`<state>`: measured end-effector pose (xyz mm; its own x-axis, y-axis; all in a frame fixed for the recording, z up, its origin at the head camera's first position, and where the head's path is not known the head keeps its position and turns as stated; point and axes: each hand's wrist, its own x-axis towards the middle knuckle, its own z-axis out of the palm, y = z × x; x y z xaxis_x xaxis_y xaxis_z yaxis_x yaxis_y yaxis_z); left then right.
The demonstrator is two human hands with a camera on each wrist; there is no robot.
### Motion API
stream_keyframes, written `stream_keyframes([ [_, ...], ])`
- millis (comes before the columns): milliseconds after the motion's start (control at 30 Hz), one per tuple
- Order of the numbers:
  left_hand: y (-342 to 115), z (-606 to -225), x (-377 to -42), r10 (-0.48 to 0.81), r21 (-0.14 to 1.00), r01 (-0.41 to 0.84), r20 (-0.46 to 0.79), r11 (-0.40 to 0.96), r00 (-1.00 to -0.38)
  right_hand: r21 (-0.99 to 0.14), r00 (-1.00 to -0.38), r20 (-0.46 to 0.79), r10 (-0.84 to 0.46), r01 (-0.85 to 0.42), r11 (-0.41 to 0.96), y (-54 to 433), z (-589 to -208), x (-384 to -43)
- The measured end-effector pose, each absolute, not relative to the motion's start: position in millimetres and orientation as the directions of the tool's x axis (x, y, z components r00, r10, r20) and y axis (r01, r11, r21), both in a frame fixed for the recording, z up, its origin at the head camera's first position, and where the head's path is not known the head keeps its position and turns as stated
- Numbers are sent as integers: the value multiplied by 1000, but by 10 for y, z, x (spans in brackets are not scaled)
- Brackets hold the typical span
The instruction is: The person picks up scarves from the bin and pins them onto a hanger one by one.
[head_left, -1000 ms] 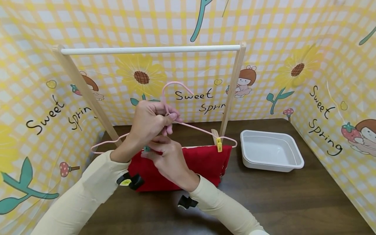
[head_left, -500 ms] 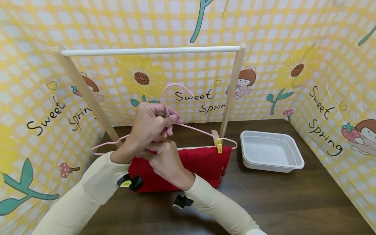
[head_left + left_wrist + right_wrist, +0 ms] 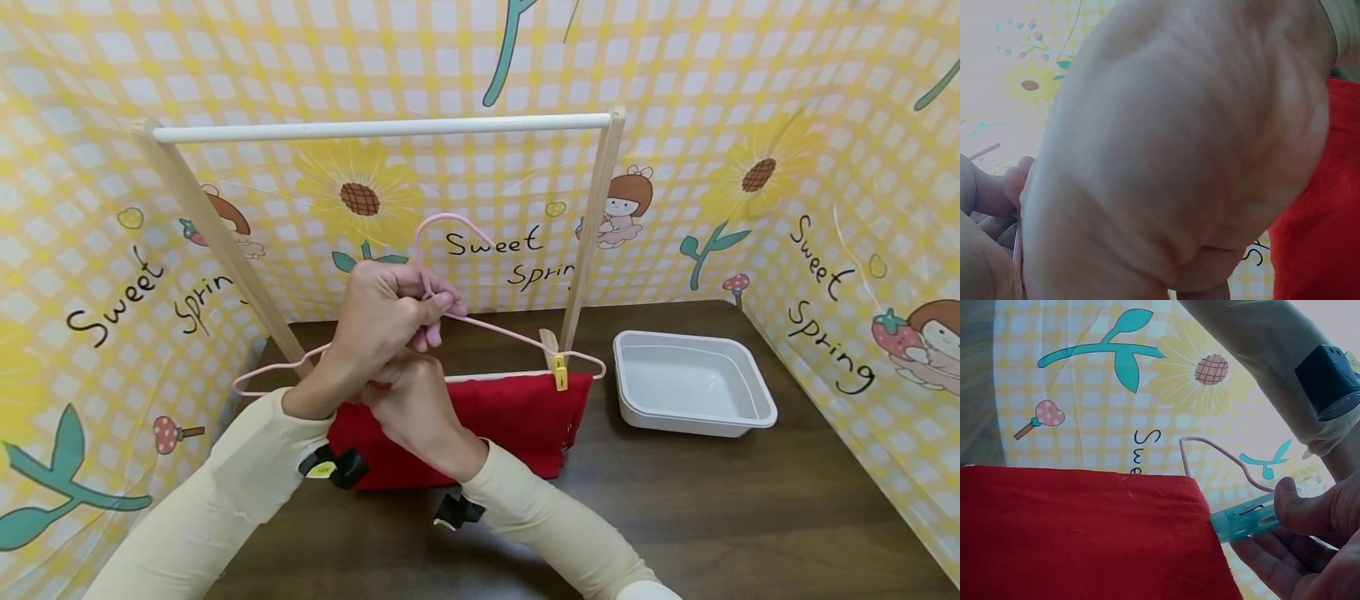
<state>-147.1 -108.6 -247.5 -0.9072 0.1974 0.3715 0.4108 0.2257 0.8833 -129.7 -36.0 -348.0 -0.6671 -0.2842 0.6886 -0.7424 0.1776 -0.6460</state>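
My left hand (image 3: 382, 312) grips the neck of a pink clothes hanger (image 3: 498, 327) just below its hook. A folded red cloth (image 3: 517, 417) hangs over the hanger's lower bar. Near the cloth's right end, a yellow clothespin (image 3: 560, 372) clamps it to the bar. Below the left hand, my right hand (image 3: 420, 408) pinches a teal clothespin (image 3: 1244, 517) between thumb and fingers. Its tip meets the cloth's edge in the right wrist view. From the head this clothespin is hidden behind the hands. My right hand fills most of the left wrist view.
Behind the hanger stands a wooden rack with a white crossbar (image 3: 375, 128). On the right of the dark wooden table (image 3: 750, 500) sits a white plastic tub (image 3: 697, 427). A yellow checked cloth backdrop (image 3: 750, 100) surrounds the table on its far side and both flanks.
My right hand has shifted slightly left and turned, and the teal clothespin it pinches has gone out of sight in the head view. The left hand and hanger stay nearly still.
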Motion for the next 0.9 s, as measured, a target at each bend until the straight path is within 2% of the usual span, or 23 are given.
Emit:
stream_keyframes([
  [233,-1078,-2480,-1457,195,885,411,373,218,-907,-660,-697,671,-254,-717,223,-394,-3478,-1315],
  [567,-1049,-2456,-1426,215,884,418,375,211,-902,-748,-787,579,-212,-616,245,-434,-3488,-1338],
  [900,-1073,-2485,-1407,199,892,404,367,202,-909,-734,-781,581,-231,-625,266,-464,-3545,-1342],
])
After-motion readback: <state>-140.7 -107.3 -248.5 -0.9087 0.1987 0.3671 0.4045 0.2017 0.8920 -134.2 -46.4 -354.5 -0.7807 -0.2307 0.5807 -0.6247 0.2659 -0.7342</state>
